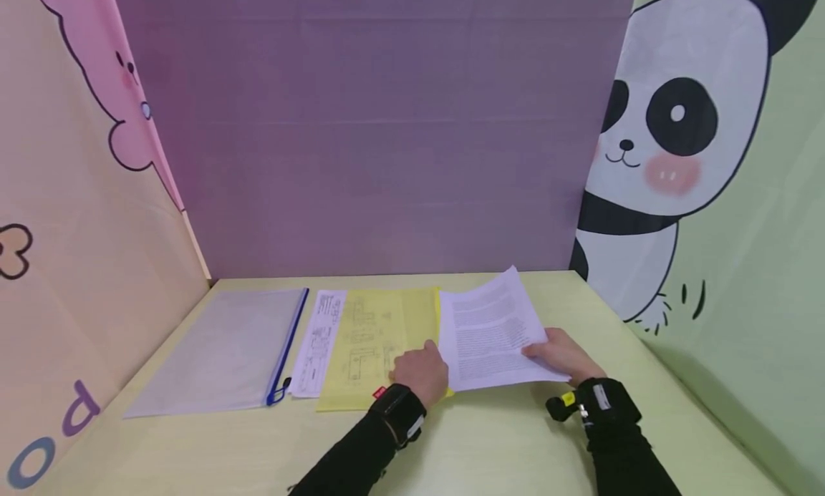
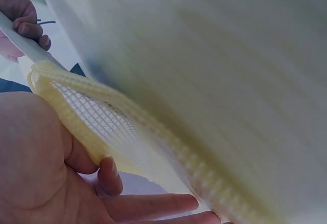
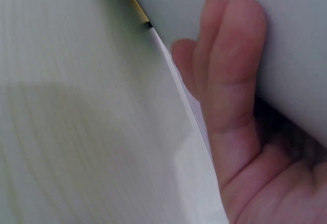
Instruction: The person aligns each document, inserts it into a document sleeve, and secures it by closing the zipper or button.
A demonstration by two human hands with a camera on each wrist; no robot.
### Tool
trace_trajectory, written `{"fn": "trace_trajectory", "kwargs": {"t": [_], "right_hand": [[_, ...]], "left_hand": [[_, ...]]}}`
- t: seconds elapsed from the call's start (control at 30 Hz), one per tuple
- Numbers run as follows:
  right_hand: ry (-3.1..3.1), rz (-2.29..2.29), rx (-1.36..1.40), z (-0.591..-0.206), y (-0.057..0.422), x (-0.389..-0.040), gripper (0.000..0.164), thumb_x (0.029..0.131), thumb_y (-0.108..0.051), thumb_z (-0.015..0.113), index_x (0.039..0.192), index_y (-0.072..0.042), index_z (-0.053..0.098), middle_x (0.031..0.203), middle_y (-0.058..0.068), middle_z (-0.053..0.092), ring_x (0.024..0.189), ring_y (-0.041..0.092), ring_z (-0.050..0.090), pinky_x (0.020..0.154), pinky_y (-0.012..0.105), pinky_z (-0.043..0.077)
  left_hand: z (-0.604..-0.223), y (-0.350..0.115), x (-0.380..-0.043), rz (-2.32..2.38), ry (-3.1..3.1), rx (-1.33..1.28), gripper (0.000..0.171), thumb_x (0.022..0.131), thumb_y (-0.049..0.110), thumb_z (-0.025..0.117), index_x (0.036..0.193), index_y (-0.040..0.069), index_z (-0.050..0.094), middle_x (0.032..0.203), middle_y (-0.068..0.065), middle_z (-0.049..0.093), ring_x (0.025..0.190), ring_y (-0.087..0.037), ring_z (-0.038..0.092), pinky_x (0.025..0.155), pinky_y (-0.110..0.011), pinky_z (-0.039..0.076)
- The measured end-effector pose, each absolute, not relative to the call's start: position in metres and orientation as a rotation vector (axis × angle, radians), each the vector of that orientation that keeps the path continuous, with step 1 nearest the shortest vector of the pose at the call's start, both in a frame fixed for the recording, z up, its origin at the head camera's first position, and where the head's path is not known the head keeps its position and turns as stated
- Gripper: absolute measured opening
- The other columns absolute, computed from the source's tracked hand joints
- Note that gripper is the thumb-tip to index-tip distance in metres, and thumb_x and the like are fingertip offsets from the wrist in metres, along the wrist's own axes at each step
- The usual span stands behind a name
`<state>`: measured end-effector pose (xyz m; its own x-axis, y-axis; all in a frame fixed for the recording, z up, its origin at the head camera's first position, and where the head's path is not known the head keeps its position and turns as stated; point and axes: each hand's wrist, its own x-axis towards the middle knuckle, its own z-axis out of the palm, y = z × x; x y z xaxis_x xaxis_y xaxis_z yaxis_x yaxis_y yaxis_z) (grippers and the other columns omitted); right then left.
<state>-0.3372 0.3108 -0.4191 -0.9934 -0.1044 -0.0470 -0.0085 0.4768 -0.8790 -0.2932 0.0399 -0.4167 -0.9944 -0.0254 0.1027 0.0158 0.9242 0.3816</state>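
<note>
A yellow translucent mesh zip pouch [image 1: 370, 338] lies in the middle of the table, with line drawings showing through it. My left hand [image 1: 422, 373] pinches the pouch's open right edge; in the left wrist view, the yellow mesh [image 2: 97, 109] gapes above the left hand [image 2: 56, 162]. Printed sheets of paper [image 1: 486, 331] reach from that edge to the right, their far corner raised. My right hand [image 1: 570, 356] holds their near right corner, thumb on top and fingers [image 3: 235, 55] beneath. Whether the sheets' left ends lie inside the pouch is hard to tell.
On the left lies a whitish translucent zip pouch [image 1: 219, 353] with a blue zip edge [image 1: 288, 346]. A sheet with printed drawings [image 1: 320, 338] sticks out at the yellow pouch's left side. Purple and cartoon-printed panels [image 1: 412, 138] enclose the pale wooden table [image 1: 490, 446].
</note>
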Motion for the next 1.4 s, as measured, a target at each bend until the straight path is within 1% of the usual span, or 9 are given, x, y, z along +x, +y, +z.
{"fn": "trace_trajectory", "kwargs": {"t": [0.23,0.47,0.73,0.83,0.97,1.07,1.17,1.27,1.4], "right_hand": [[2.629,-1.544,-0.096,-0.416,0.309,-0.335,0.044,0.091,-0.008,0.067,0.129,0.011,0.058,0.103,0.015,0.072,0.077,0.023,0.068,0.066,0.032,0.055],[2.638,-1.591,-0.111,-0.414,0.3,-0.335,0.044,0.091,-0.008,0.067,0.129,0.012,0.059,0.102,0.016,0.073,0.076,0.022,0.068,0.066,0.032,0.055],[2.672,-1.552,-0.14,-0.418,0.29,-0.336,0.043,0.088,-0.009,0.071,0.125,0.012,0.061,0.1,0.014,0.073,0.075,0.021,0.067,0.068,0.031,0.053],[2.66,-1.57,-0.12,-0.418,0.29,-0.337,0.044,0.089,-0.008,0.069,0.128,0.01,0.06,0.104,0.015,0.073,0.077,0.022,0.068,0.069,0.032,0.054],[2.626,-1.611,-0.109,-0.42,0.292,-0.337,0.045,0.09,-0.006,0.066,0.132,0.01,0.058,0.107,0.017,0.073,0.079,0.024,0.07,0.069,0.034,0.056],[2.603,-1.628,-0.131,-0.421,0.293,-0.338,0.046,0.09,-0.005,0.066,0.131,0.011,0.057,0.107,0.018,0.073,0.079,0.025,0.071,0.069,0.035,0.057],[2.588,-1.641,-0.138,-0.422,0.292,-0.34,0.044,0.089,-0.005,0.067,0.129,0.011,0.059,0.104,0.017,0.074,0.079,0.025,0.071,0.068,0.034,0.057],[2.573,-1.652,-0.157,-0.423,0.29,-0.341,0.043,0.089,-0.005,0.067,0.128,0.012,0.059,0.103,0.017,0.074,0.078,0.025,0.071,0.067,0.034,0.057],[2.557,-1.668,-0.141,-0.426,0.287,-0.341,0.043,0.089,-0.004,0.066,0.128,0.012,0.059,0.104,0.018,0.074,0.079,0.025,0.071,0.067,0.034,0.057]], "left_hand": [[-0.42,0.041,-0.295,-0.583,-2.97,0.008,0.017,0.1,0.022,0.056,0.095,0.005,0.056,0.076,-0.02,0.059,0.074,-0.037,0.057,0.066,-0.051,0.051],[-0.417,0.039,-0.292,-0.488,-2.971,-0.082,0.015,0.1,0.018,0.055,0.094,0.005,0.053,0.075,-0.019,0.059,0.071,-0.036,0.056,0.062,-0.05,0.051],[-0.416,0.036,-0.292,-0.218,-2.975,-0.241,0.02,0.098,0.024,0.058,0.094,0.005,0.053,0.069,-0.012,0.056,0.063,-0.027,0.056,0.051,-0.038,0.047],[-0.416,0.035,-0.294,-0.246,-3.007,-0.241,0.028,0.101,0.031,0.055,0.099,0.003,0.057,0.076,-0.014,0.059,0.071,-0.03,0.059,0.056,-0.041,0.049],[-0.415,0.031,-0.294,-0.322,-3.063,-0.224,0.047,0.104,0.046,0.048,0.118,0.004,0.064,0.097,-0.016,0.065,0.091,-0.032,0.062,0.068,-0.048,0.053],[-0.414,0.025,-0.293,-0.365,-3.095,-0.248,0.055,0.104,0.053,0.046,0.13,0.008,0.064,0.115,-0.015,0.065,0.107,-0.032,0.059,0.077,-0.054,0.052],[-0.411,0.022,-0.291,-0.42,-3.129,-0.264,0.058,0.104,0.054,0.044,0.136,0.009,0.062,0.127,-0.016,0.061,0.117,-0.034,0.055,0.084,-0.06,0.05],[-0.408,0.021,-0.289,-0.436,-3.15,-0.268,0.059,0.103,0.054,0.045,0.136,0.008,0.061,0.13,-0.018,0.059,0.119,-0.036,0.053,0.088,-0.062,0.048],[-0.407,0.021,-0.286,-0.376,-3.161,-0.257,0.059,0.103,0.055,0.044,0.134,0.009,0.062,0.128,-0.019,0.059,0.117,-0.037,0.054,0.09,-0.06,0.048]]}}
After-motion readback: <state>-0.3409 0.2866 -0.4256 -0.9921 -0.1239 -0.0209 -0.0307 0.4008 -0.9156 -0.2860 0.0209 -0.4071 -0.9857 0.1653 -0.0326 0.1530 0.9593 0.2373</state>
